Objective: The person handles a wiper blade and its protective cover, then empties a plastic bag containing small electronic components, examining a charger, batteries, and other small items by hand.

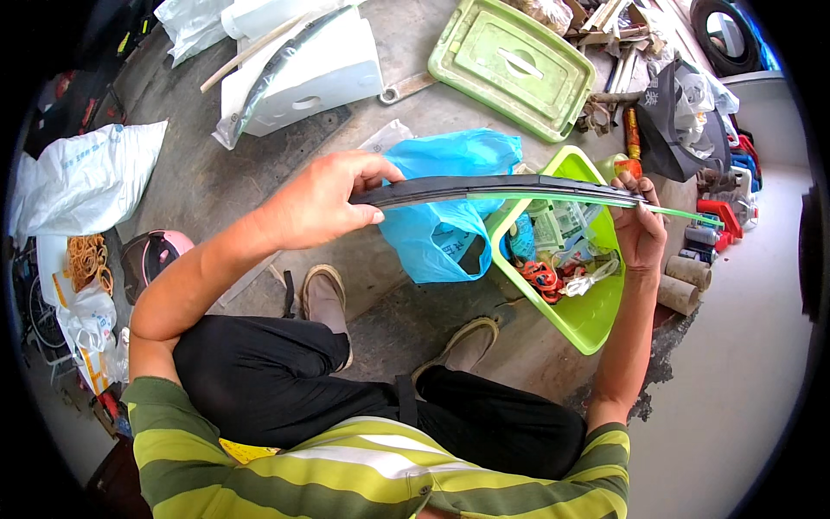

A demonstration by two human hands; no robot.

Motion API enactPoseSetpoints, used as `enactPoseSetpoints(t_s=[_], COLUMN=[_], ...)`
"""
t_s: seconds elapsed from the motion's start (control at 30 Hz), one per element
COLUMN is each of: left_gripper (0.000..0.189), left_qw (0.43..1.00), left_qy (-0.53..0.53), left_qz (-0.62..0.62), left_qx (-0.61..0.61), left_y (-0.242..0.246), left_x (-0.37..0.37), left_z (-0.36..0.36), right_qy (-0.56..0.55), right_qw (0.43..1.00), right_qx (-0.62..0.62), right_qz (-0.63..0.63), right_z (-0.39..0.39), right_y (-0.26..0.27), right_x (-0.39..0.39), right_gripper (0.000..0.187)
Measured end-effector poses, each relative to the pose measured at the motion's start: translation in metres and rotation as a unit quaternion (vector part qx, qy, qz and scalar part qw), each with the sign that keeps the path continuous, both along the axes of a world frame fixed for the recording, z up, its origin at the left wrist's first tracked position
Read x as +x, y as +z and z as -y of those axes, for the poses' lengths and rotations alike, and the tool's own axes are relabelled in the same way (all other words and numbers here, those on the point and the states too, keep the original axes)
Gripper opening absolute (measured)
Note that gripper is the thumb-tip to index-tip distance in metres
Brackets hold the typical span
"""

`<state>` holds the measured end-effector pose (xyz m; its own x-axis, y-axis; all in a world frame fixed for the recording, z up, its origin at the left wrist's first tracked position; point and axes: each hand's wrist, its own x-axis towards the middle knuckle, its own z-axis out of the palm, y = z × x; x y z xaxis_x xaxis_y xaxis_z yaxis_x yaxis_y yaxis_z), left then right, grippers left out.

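Note:
A black windshield wiper blade [512, 187] spans between my hands, with a thin green strip [551, 196] along its lower edge that sticks out past the right end. My left hand [324, 194] pinches the blade's left end between thumb and fingers. Around the right end close the fingers of my right hand [639, 224]. Below the blade a blue plastic bag [434, 243] lies on the floor. Beside it a bright green plastic bin [583, 324] holds packets, a red cord and a white cord. Part of the bag and the bin is hidden by the blade.
A white foam box [311, 78] carries a wooden stick and another long wrapped item [266, 81]. A wrench [408, 87] lies near a green lid [512, 65]. On the right are a dark bag [681, 130] and cardboard tubes [677, 292]; a pink helmet [165, 256] is at left.

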<state>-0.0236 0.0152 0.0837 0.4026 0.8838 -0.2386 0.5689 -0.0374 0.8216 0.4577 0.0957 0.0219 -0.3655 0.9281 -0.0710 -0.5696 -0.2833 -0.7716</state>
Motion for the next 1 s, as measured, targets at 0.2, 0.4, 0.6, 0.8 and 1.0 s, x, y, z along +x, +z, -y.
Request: enactPoseSetpoints(t_s=[0.2,0.4,0.6,0.8,1.0], left_gripper=[0.044,0.049,0.039,0.039,0.046], left_qw=[0.996,0.972,0.941,0.940,0.935], left_qy=[0.000,0.006,0.036,0.002,-0.057], left_qz=[0.027,0.163,0.194,0.213,0.197], left_qx=[-0.081,-0.168,-0.277,-0.267,-0.290], left_y=[0.003,-0.008,-0.012,-0.008,-0.003], left_x=[-0.002,-0.008,-0.013,-0.013,-0.010], left_z=[-0.005,-0.006,-0.013,-0.012,-0.011], right_qy=[-0.025,-0.027,-0.069,-0.017,-0.040], right_qw=[1.000,0.999,0.997,0.991,0.989], right_qx=[0.007,0.019,-0.013,0.001,-0.014], right_qz=[-0.004,-0.014,0.021,-0.132,-0.139], right_z=[-0.002,-0.004,-0.003,-0.002,0.000], right_y=[-0.008,-0.021,-0.023,-0.044,-0.040], right_x=[0.006,0.016,0.021,0.029,0.022], right_gripper=[0.035,0.040,0.037,0.042,0.038])
